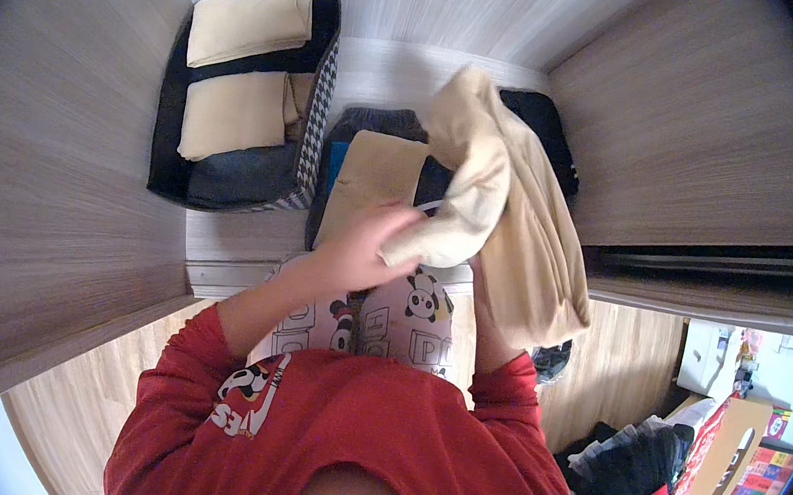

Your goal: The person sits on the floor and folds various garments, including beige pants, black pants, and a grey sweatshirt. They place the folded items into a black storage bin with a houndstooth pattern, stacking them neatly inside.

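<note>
A long beige garment [533, 236] is held up in front of me, with one narrow, sleeve-like or leg-like part bent toward my left hand [375, 245]. The fingers of that hand are closed at the end of this part. On the other side, my right hand [489, 305] is under the hanging cloth and bears it up; most of its fingers are hidden. Just beyond my left hand, a folded beige cloth [377, 170] lies on dark folded clothes [378, 125] on the cabinet's bottom.
At the left stands a black fabric storage box [315, 127] with a houndstooth side, holding folded beige and dark clothes. A black item [544, 132] lies at the back right. Wooden walls [65, 104] enclose both sides. Dark clothes [633, 469] are piled at the lower right.
</note>
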### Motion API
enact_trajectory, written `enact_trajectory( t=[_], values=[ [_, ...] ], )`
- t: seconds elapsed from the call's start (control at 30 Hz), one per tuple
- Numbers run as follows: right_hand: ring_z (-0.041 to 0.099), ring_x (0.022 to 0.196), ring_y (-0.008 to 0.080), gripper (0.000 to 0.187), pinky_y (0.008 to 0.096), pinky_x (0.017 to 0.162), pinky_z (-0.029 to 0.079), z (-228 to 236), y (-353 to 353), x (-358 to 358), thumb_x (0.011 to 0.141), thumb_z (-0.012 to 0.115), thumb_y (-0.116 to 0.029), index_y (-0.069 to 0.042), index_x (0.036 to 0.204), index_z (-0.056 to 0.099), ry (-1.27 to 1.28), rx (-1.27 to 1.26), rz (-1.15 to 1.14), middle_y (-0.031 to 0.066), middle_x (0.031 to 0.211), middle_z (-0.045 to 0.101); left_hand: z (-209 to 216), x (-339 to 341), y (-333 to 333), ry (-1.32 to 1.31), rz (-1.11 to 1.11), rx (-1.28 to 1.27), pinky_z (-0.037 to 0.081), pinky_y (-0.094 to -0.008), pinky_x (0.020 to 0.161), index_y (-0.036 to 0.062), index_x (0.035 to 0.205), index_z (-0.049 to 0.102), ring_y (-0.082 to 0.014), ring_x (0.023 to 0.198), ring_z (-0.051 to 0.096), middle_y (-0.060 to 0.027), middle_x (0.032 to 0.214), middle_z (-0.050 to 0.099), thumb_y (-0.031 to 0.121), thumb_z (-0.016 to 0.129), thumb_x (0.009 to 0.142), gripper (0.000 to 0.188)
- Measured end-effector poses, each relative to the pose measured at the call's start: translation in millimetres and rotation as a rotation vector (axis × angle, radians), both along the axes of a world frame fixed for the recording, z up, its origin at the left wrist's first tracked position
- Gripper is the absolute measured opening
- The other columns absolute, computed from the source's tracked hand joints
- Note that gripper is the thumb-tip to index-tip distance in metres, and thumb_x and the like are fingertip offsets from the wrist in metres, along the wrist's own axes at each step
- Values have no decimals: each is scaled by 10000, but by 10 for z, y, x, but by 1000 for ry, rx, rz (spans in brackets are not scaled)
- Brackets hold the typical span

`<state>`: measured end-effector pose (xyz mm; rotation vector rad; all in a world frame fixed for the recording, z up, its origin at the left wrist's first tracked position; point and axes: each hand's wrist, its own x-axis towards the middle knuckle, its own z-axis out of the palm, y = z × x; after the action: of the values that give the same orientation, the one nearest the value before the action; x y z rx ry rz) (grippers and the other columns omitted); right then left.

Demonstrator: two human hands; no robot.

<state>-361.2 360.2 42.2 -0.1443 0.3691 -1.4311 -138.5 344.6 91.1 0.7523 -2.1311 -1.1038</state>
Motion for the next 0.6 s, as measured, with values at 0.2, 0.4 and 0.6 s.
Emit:
enact_trajectory(
  t=[0.2,0.4,0.6],
  values=[
    [495,1052,225,399,353,873,416,-209,163,-390,855,472,-211,-21,1201,411,519,305,252,125,1121,509,706,305,-400,690,289,815,489,-262,699,54,1144,430,-125,839,571,-52,949,573,113,571,814,364],
    [461,1098,192,540,347,917,380,802,25,-47,790,610,-139,-76,1263,357,1262,-202,-307,89,1180,483,1053,167,-701,723,226,821,486,-272,709,51,1142,396,-134,843,566,-47,964,538,195,565,830,383],
    [500,1028,155,581,272,870,394,1490,-128,454,718,522,87,15,1262,331,1259,-568,-75,79,1105,523,1274,-138,-705,441,-51,499,438,-277,811,-27,1237,336,-128,935,526,-80,1051,533,117,665,733,618]
  ],
)
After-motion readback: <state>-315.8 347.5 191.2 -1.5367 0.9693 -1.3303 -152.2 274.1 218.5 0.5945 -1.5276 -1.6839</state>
